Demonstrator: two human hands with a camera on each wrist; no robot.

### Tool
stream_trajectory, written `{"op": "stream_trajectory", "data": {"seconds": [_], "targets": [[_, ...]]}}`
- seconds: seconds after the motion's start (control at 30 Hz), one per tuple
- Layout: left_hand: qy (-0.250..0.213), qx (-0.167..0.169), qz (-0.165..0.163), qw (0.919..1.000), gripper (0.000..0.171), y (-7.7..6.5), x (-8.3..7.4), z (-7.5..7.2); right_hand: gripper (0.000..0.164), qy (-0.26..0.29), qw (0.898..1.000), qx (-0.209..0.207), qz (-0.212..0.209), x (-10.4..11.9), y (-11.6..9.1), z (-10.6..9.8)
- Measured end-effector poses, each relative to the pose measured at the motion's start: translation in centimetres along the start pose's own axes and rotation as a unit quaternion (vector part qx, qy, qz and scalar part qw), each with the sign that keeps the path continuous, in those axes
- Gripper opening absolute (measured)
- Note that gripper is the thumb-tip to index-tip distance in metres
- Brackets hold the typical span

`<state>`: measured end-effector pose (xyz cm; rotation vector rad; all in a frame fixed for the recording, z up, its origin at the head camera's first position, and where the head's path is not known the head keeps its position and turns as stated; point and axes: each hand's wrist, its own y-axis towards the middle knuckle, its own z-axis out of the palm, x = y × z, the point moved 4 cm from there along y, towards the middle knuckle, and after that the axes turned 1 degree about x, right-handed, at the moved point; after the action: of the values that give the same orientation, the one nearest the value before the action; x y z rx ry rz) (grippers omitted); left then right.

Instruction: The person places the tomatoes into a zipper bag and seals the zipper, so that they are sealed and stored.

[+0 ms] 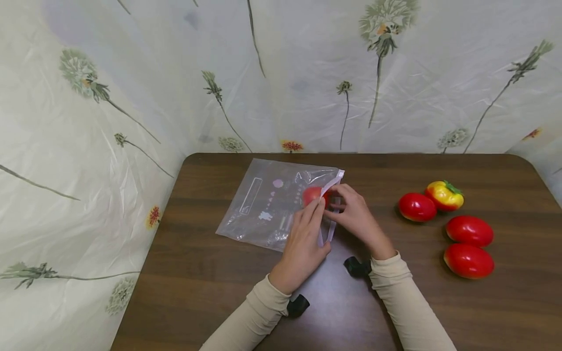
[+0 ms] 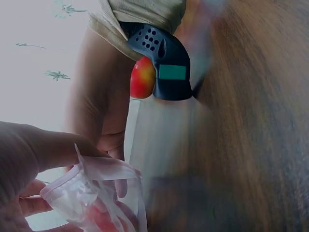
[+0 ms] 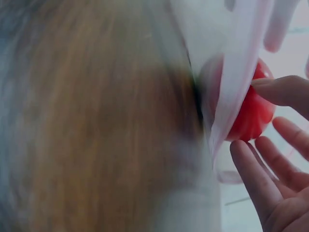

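Observation:
A clear zip bag with pale printed marks and a pinkish zip edge lies on the table. At its mouth, the left hand holds the zip edge up between thumb and fingers. A shiny red tomato is partly inside the opening, seen through the plastic in the head view. From the other side, the right hand reaches to the mouth. Its thumb and fingertips touch the tomato from two sides in the right wrist view. The left wrist view shows the bag's lifted mouth with red inside.
On the right of the brown table lie a red oval fruit, a yellow-and-red fruit with a green top, and two more red oval fruits. Patterned pale sheeting rises behind the table. Dark wrist devices sit under both sleeves.

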<state>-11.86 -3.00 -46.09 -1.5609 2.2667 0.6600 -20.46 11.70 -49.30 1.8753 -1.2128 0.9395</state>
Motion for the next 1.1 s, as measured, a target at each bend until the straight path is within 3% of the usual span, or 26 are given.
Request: {"op": "stream_trajectory", "data": {"seconds": [0.3, 0.5, 0.67, 0.93, 1.1], "targets": [[-0.004, -0.019, 0.02, 0.9996, 0.099, -0.4, -0.3, -0.3, 0.028, -0.094, 0.994, -0.028, -0.041, 0.6, 0.2, 0.4], [-0.007, -0.023, 0.02, 0.9995, 0.1, -0.4, -0.4, -0.5, 0.024, -0.07, 0.997, -0.012, -0.027, 0.7, 0.6, 0.6], [-0.008, -0.034, 0.027, 0.999, 0.1, -0.2, -0.5, -0.6, 0.023, -0.086, 0.996, -0.006, -0.012, 0.7, 1.3, 0.3], [-0.01, -0.042, 0.031, 0.9986, 0.1, 0.1, -0.6, -0.6, 0.027, -0.09, 0.995, 0.036, 0.017, 0.7, 2.1, 0.1], [-0.015, -0.039, 0.026, 0.9988, 0.1, -0.1, -0.6, -0.6, 0.023, -0.093, 0.993, 0.065, 0.002, 0.9, 2.6, 0.4]]}}
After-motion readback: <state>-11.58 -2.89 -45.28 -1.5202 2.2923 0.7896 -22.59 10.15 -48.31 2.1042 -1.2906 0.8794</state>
